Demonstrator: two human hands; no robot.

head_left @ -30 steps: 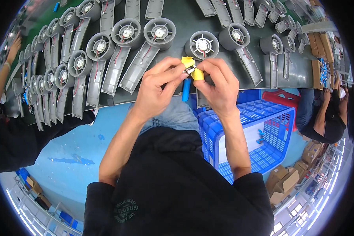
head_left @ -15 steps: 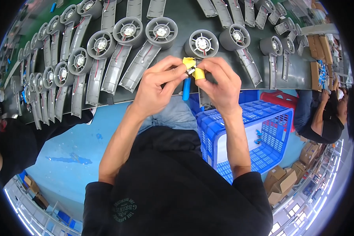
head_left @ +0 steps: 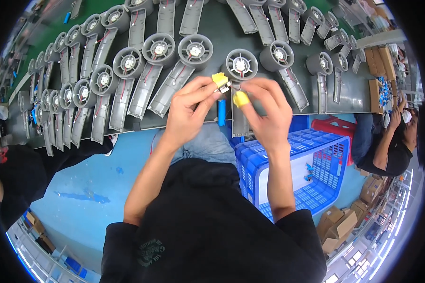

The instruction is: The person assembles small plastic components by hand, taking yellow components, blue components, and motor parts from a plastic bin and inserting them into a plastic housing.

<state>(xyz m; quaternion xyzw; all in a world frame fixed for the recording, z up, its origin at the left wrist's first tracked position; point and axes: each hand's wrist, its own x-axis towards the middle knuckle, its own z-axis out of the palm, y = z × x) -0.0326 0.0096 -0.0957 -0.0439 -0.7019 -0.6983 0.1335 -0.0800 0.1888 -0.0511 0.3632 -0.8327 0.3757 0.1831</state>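
In my left hand [head_left: 190, 107] a small circuit board with a white part [head_left: 224, 87] is pinched between thumb and fingertips. A yellow cover [head_left: 219, 79] shows at those fingertips. My right hand [head_left: 269, 111] is closed just beside it, with another yellow cover [head_left: 241, 99] at a fingertip. What its fingers pinch is too small to make out. Below the board, near the table edge, is a blue cylindrical battery [head_left: 221, 113]. Directly beyond both hands lies a grey fan housing [head_left: 241, 64] with a trough-shaped handle [head_left: 240, 123], partly hidden by my right hand.
Rows of similar grey fan housings [head_left: 195, 52] cover the dark table [head_left: 208, 28]. A blue crate [head_left: 252, 165] stands below the edge at right, before a red stool [head_left: 333, 125]. A cardboard box of blue parts [head_left: 375, 94] and co-workers [head_left: 392, 146] are on either side.
My right hand has moved slightly down and away from the left, widening the gap at the board. The view has shifted, so the table sits lower in the picture.
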